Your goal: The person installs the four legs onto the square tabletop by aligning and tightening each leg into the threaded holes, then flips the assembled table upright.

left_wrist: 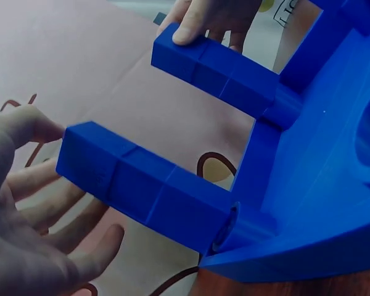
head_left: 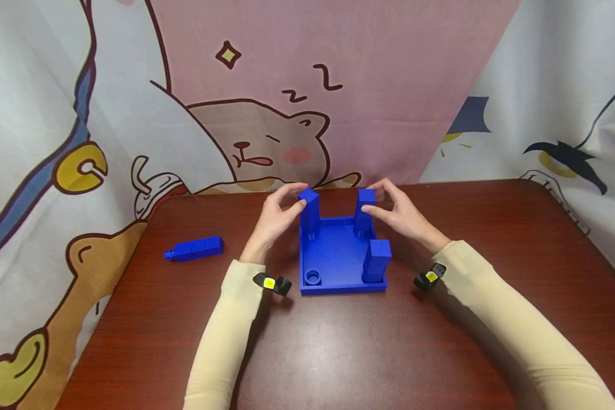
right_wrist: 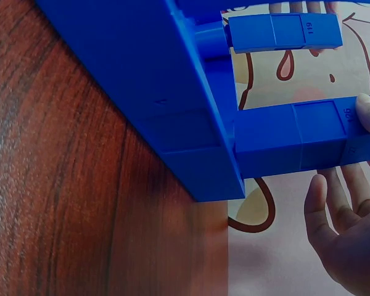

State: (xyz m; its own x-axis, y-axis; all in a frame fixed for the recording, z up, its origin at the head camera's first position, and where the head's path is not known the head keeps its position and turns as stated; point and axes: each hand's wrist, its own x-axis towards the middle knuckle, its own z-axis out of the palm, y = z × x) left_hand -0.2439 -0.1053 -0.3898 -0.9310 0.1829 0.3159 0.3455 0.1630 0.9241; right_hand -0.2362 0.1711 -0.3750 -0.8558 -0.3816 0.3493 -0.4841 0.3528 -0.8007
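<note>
A blue square tray (head_left: 344,288) with a raised rim lies on the table, with blue square posts standing at three of its corners. My left hand (head_left: 273,221) pinches the top of the far-left post (head_left: 312,217) between thumb and fingers. That post (left_wrist: 142,179) sits at a round socket, its faces turned askew to the tray's sides. At the far-right post (head_left: 364,219), my right hand (head_left: 404,214) has its thumb on the near face and fingers behind. A third post (head_left: 377,263) stands at the near-right corner. The near-left corner shows a bare round socket (head_left: 312,277).
Left of the tray, a loose blue post (head_left: 199,249) lies on its side, its narrow stepped end pointing left. The dark wooden table (head_left: 328,353) reaches back to a patterned curtain (head_left: 338,131). Each wrist wears a small black camera.
</note>
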